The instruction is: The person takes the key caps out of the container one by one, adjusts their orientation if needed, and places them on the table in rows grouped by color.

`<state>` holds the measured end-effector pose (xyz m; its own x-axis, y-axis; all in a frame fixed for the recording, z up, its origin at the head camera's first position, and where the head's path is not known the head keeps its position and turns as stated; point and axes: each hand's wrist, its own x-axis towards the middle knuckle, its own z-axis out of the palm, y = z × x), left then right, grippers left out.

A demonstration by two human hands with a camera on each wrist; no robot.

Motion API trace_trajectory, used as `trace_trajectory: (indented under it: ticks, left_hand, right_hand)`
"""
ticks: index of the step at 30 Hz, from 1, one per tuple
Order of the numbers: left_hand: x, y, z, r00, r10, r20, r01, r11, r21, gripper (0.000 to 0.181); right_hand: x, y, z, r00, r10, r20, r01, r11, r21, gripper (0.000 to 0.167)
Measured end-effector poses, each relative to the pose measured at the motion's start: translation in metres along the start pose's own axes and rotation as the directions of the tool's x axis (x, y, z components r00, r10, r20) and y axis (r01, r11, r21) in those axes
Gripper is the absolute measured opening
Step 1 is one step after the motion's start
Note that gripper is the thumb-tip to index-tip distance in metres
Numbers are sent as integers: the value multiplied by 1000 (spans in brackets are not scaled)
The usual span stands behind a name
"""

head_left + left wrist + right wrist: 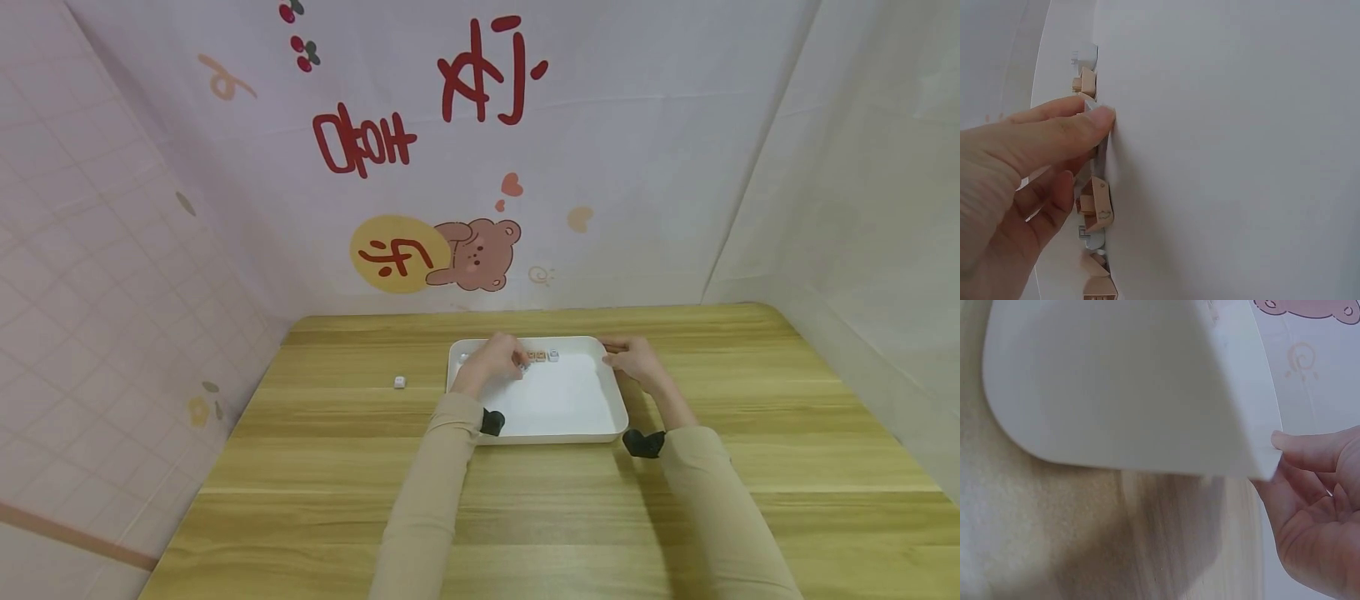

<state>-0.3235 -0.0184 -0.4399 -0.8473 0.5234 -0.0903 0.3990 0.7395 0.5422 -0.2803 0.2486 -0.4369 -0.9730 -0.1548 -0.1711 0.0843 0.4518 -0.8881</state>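
A white tray [551, 438] stands on the wooden table. Along its far wall runs a row of small keycaps, some white [553, 356], some orange-brown [541, 356]. My left hand [487, 363] reaches over the tray's left part and pinches a pale keycap [1089, 107] between thumb and index finger, within that row. In the left wrist view a tan keycap [1101, 205] lies on its side, its hollow underside showing. The far right corner of the tray is gripped by my right hand [636, 362], thumb on the rim and fingers beneath or outside it.
One white keycap [400, 382] sits on the table [322, 450] left of the tray. Behind the table hangs a printed cloth [622, 167] with a bear and red characters; more cloth covers both sides. Dark wrist bands [643, 443] show at both sleeves.
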Motion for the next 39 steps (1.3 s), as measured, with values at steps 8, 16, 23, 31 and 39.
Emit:
trace_trajectory:
  ticks: [8,16,23,31,39]
  left_hand:
    - [0,3,-3,999,39,13,-39,999,-20,25]
    - [-6,11,-15,997,76,-2,-76,996,-44,18]
    - [-28,4,-38,999,-20,-48,9,978,-208,20]
    - [-65,-31,-64,974,-127,-187,59,941,-333,24]
    - [-108,-82,-80,935,-200,-294,65,909,-411,21]
  right_hand:
    - [0,-2,1,1000,15,-10,-15,1000,-19,47]
    - [2,-1,1,1000,28,-11,-29,999,-18,47]
    - [1,-2,2,1000,18,-6,-18,1000,-6,48]
    - [0,-5,2,1000,18,-11,-19,1000,-16,47]
    - [2,-3,1,1000,22,-8,-22,999,-23,47]
